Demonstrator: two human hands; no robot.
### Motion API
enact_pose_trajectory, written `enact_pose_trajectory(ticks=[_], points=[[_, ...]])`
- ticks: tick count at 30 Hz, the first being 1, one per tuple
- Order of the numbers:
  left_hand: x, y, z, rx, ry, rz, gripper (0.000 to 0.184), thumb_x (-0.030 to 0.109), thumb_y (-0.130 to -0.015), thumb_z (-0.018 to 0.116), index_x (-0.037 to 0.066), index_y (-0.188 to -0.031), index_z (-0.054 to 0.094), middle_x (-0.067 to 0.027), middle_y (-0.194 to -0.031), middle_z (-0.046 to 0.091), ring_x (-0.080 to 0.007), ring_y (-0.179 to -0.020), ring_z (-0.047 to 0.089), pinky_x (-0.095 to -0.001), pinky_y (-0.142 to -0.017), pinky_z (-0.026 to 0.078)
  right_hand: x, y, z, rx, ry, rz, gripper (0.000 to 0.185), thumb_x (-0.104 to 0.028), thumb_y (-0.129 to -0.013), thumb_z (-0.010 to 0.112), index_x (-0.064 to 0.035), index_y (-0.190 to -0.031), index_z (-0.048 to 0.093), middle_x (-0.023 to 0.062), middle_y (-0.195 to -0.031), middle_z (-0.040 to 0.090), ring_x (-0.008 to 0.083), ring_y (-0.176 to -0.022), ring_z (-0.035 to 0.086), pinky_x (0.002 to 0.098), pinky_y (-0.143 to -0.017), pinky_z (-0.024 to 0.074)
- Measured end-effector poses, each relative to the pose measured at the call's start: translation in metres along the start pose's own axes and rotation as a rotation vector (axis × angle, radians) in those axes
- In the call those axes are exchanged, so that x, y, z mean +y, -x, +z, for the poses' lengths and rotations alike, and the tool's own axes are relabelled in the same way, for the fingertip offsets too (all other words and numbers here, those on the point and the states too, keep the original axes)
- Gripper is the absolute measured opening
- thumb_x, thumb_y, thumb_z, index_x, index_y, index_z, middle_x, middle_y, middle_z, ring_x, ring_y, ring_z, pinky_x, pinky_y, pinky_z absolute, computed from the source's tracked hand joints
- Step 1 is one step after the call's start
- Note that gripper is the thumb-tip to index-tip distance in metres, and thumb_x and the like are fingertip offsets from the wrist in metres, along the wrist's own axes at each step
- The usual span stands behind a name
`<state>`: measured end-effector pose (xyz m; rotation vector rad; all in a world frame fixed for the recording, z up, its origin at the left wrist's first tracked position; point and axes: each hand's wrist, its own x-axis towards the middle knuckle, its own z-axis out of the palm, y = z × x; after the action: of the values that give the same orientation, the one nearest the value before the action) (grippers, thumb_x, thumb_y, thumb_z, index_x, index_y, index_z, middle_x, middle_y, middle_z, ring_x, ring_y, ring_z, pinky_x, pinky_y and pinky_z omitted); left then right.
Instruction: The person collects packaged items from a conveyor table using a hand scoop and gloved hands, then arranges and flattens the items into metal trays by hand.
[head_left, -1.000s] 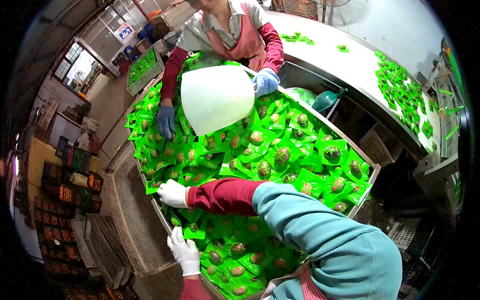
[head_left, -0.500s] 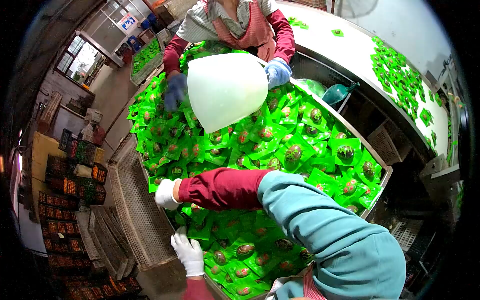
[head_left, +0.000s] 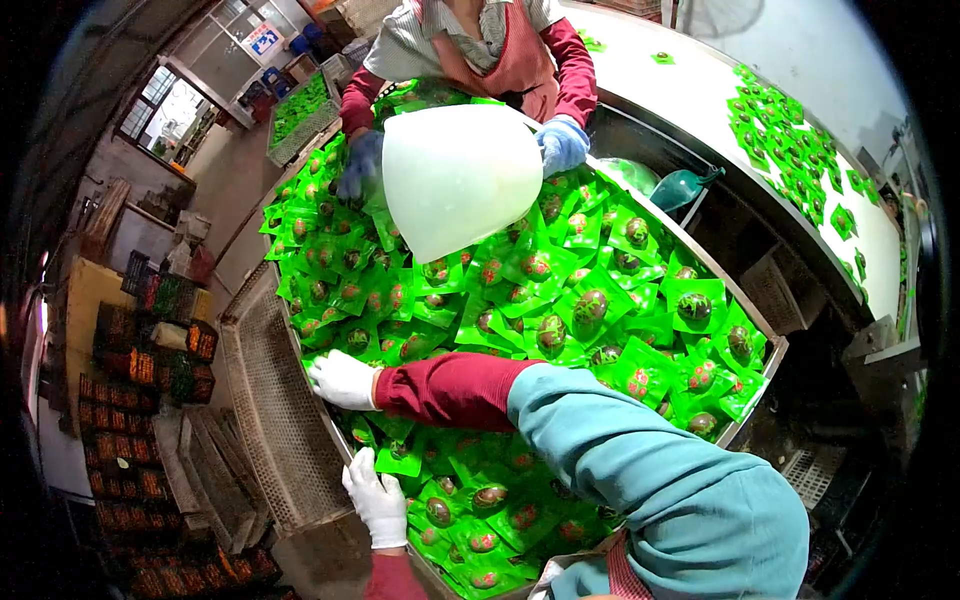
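A dim workroom with a concrete floor and stacked dark crates lies off to the left-hand side of both hands. The large bin in front of the person is heaped with green packets. The white-gloved right hand is at the bin's near-left edge, its fingers bent among the packets; whether it pinches one cannot be told. Nearer the body, the left hand is at the same edge, fingers partly spread, with packets just beside it. A perforated tray lies outside the bin, beside both hands. Farther beyond them, a co-worker in blue gloves has a white scoop-like container over the heap, and more packets lie on a white counter.
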<state>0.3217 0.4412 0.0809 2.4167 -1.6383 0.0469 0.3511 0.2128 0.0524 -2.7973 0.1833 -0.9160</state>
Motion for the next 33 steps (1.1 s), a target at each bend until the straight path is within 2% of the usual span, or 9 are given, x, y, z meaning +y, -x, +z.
enact_pose_trajectory(ticks=[2,6,11,14,18,22,26,30,33], points=[[0.001,0.001,0.0,0.021,-0.013,0.016,0.052,0.005,-0.077,0.059,0.0,-0.127,0.051,-0.0163,-0.13,0.05,-0.0395,-0.126,0.04,-0.0493,-0.111,0.031,0.002,-0.001,-0.009,0.122,0.056,0.036,0.016,-0.022,-0.085,0.057,-0.0115,-0.09,0.068,0.0057,-0.097,0.06,0.0235,-0.094,0.057,0.0402,-0.073,0.0453],[0.0,0.002,0.001,0.001,-0.015,-0.014,0.052,0.005,-0.076,0.06,0.001,-0.128,0.052,-0.0156,-0.13,0.05,-0.0393,-0.126,0.041,-0.0481,-0.11,0.033,0.011,-0.014,0.011,-0.053,0.05,0.246,0.021,-0.022,-0.084,0.059,-0.0125,-0.101,0.066,0.0068,-0.098,0.062,0.025,-0.093,0.061,0.0421,-0.075,0.0471],[0.004,0.001,-0.002,0.004,0.017,-0.021,0.052,0.005,-0.076,0.06,0.001,-0.127,0.052,-0.0147,-0.129,0.05,-0.0396,-0.126,0.041,-0.0478,-0.11,0.034,0.018,-0.018,0.009,-0.023,0.017,0.13,0.016,-0.024,-0.085,0.059,-0.0131,-0.086,0.071,0.0079,-0.09,0.064,0.0266,-0.086,0.063,0.0428,-0.073,0.0474],[0.002,0.001,-0.002,0.015,-0.002,-0.002,0.051,0.005,-0.076,0.06,0.002,-0.127,0.052,-0.0145,-0.129,0.05,-0.0395,-0.125,0.041,-0.0484,-0.11,0.034,0.015,-0.009,0.011,-0.022,-0.104,0.139,0.017,-0.026,-0.086,0.058,-0.0144,-0.085,0.07,0.0079,-0.088,0.064,0.0262,-0.086,0.062,0.0419,-0.071,0.047],[0.0,0.001,0.001,0.015,0.002,-0.001,0.051,0.006,-0.077,0.059,0.002,-0.127,0.051,-0.0145,-0.129,0.05,-0.0396,-0.125,0.041,-0.0487,-0.109,0.034,0.012,0.002,0.008,0.007,0.025,0.014,0.018,-0.025,-0.088,0.054,-0.0138,-0.087,0.068,0.007,-0.093,0.062,0.025,-0.092,0.058,0.0393,-0.072,0.0449],[0.0,0.004,-0.001,0.019,-0.014,0.013,0.051,0.006,-0.077,0.058,0.001,-0.127,0.051,-0.0149,-0.128,0.051,-0.0388,-0.124,0.042,-0.0485,-0.109,0.034,0.002,0.008,0.004,0.043,0.044,0.115,0.016,-0.024,-0.085,0.056,-0.0143,-0.09,0.068,0.0056,-0.095,0.06,0.024,-0.093,0.056,0.0379,-0.074,0.043],[-0.002,0.001,0.002,-0.007,-0.009,0.016,0.049,0.004,-0.077,0.056,0.0,-0.125,0.051,-0.017,-0.129,0.051,-0.0382,-0.125,0.042,-0.0494,-0.111,0.03,0.006,0.003,0.02,-0.027,-0.034,0.171,0.016,-0.024,-0.081,0.061,-0.0136,-0.091,0.067,0.0059,-0.098,0.06,0.0238,-0.097,0.057,0.04,-0.081,0.0419],[-0.002,0.003,0.002,-0.003,-0.015,0.019,0.05,0.003,-0.077,0.056,0.0,-0.126,0.05,-0.0176,-0.128,0.051,-0.0395,-0.124,0.042,-0.0497,-0.112,0.029,0.004,0.003,0.022,-0.077,-0.083,0.194,0.018,-0.023,-0.081,0.061,-0.0122,-0.095,0.067,0.0067,-0.099,0.061,0.0246,-0.098,0.057,0.0405,-0.081,0.0426],[0.0,0.001,0.0,-0.023,-0.035,0.019,0.05,0.003,-0.077,0.056,0.0,-0.127,0.049,-0.0174,-0.128,0.051,-0.0395,-0.124,0.042,-0.0494,-0.111,0.03,-0.001,0.004,0.026,0.145,-0.067,0.292,0.02,-0.022,-0.082,0.06,-0.0093,-0.095,0.067,0.0073,-0.097,0.061,0.0245,-0.093,0.06,0.0388,-0.077,0.0443]])
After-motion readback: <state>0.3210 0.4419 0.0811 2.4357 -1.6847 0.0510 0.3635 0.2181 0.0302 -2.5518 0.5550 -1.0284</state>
